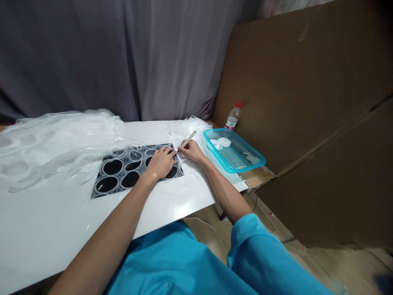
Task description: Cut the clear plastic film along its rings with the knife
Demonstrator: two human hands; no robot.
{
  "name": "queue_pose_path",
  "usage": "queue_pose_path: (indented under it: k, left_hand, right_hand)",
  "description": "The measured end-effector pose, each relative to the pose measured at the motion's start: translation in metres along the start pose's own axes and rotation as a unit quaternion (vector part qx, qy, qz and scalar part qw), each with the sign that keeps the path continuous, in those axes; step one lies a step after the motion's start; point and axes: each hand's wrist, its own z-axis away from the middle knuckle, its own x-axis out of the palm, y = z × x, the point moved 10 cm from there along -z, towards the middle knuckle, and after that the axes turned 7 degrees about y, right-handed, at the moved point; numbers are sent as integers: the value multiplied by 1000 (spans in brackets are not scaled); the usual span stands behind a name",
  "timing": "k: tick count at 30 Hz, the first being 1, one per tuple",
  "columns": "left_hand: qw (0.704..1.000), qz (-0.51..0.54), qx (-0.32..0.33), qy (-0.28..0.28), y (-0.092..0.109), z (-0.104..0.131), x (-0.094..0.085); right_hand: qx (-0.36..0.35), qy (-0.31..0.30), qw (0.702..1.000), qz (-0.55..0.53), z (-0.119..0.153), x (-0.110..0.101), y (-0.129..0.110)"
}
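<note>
A dark sheet [119, 178] with rows of white-edged rings and black round areas lies flat on the white table. My left hand [161, 163] rests on its right part with the fingers stretched out, covering some of the rings. In a pinch, my right hand [193, 151] grips a slim, pale pen-like tool [188, 139] near its lower end. The tool leans up to the right, and its tip meets the sheet's right edge close to my left fingertips. Whether the tip is a nib or a blade is too small to tell.
Clear plastic film with ring shapes [61, 143] is heaped on the left of the white table [39, 229]. Stringy white scraps [190, 126] lie behind my right hand. A blue basket [263, 159] holds white round pieces [224, 142]. Behind it stands a red-capped bottle [233, 116] beside a cardboard wall [294, 82].
</note>
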Motion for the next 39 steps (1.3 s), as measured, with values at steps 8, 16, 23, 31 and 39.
queue_pose_path:
  k: [8, 16, 23, 31, 39]
  left_hand:
    - [1000, 3, -1, 0, 0, 0, -1]
    - [1000, 7, 9, 0, 5, 1, -4]
    - [1000, 6, 14, -10, 7, 0, -3]
    - [1000, 0, 12, -14, 7, -1, -1]
    - [1000, -10, 16, -12, 6, 1, 0]
  right_hand:
    - [-18, -12, 998, 63, 3, -2, -14]
    - [-62, -36, 982, 178, 10, 3, -32]
    - [-61, -54, 950, 303, 19, 13, -47]
    - [-66, -61, 926, 366, 22, 19, -58]
    - [-79, -87, 906, 406, 26, 32, -59]
